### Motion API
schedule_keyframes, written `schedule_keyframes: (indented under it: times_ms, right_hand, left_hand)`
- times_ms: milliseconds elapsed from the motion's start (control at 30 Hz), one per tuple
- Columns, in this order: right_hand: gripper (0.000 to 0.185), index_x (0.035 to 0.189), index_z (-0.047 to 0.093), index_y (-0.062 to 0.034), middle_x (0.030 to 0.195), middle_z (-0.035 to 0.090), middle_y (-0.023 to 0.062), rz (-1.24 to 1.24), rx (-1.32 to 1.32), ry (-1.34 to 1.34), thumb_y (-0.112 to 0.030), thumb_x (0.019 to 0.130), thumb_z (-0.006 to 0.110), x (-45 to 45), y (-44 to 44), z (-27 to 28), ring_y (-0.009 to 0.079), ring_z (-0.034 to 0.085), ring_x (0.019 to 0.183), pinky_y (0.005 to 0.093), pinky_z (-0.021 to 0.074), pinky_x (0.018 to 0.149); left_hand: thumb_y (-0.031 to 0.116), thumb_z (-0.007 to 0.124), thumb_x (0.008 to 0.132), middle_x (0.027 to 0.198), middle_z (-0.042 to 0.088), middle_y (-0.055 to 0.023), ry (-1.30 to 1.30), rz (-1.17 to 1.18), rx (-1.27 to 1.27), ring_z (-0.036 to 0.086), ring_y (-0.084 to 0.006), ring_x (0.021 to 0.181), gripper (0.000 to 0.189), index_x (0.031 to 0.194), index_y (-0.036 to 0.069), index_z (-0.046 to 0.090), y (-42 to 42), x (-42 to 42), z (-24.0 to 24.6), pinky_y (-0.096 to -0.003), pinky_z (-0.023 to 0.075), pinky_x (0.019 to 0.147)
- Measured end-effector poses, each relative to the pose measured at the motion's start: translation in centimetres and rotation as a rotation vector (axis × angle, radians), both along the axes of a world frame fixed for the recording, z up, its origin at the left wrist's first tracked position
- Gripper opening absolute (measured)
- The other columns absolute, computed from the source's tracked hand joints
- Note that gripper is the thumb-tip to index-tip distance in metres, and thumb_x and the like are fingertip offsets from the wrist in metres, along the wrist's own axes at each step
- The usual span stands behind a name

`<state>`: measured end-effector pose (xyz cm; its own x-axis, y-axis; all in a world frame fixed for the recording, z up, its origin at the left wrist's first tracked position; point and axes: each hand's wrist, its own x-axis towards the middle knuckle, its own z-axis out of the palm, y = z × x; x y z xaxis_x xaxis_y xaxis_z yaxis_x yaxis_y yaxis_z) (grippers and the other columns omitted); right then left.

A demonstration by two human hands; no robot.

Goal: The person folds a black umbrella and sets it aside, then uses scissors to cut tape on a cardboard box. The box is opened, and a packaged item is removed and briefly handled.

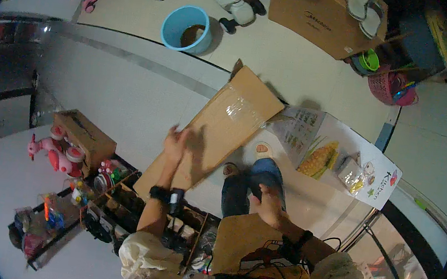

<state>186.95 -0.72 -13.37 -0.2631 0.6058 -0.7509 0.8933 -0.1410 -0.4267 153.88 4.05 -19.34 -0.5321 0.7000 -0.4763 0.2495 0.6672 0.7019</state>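
Note:
A long cardboard box point(225, 127) lies slantwise before me, with shiny clear tape across its upper part and a raised flap at the far end. My left hand point(176, 144) is over its left edge and casts a shadow on the board. Its fingers are loosely bent and hold nothing; whether they touch the cardboard is hard to tell. My right hand point(269, 206) is over my jeans point(266, 181), slightly blurred, with fingers apart and nothing in it. Dark bands circle both wrists.
A light blue bucket point(187, 30) stands beyond the box. Right of my legs is a white printed board point(352, 170) with a clear packet point(352, 175) on it. A pink ride-on toy point(58, 154), a smaller carton point(85, 140) and cluttered wooden compartments point(125, 200) lie left.

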Motion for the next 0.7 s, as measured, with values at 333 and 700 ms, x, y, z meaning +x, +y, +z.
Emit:
schedule_keyframes:
  times_ms: [333,700]
  right_hand:
    - [0.052,0.120,0.045,-0.0040,0.116,0.049,0.0196,-0.032,-0.251,0.274,-0.037,0.081,0.056,1.8,-0.1,-0.9,0.0375,0.046,0.106,0.0472,0.0433,0.085]
    - [0.036,0.101,0.057,0.0012,0.095,0.061,0.0178,-0.333,-0.244,0.362,-0.028,0.080,0.061,3.6,-6.3,-6.4,0.0263,0.061,0.085,0.0360,0.0483,0.071]
  left_hand:
    - [0.046,0.036,0.085,0.101,0.060,-0.0180,0.350,-0.810,-0.440,0.055,-0.0377,0.093,0.049,0.110,0.009,0.057,23.7,12.2,-3.9,-0.0417,0.0440,0.080]
    - [0.001,0.051,0.085,0.075,0.049,0.0004,-0.067,0.078,-0.182,0.044,-0.0063,0.067,0.005,0.086,0.006,0.049,-0.8,3.5,26.8,-0.0217,0.0359,0.057]
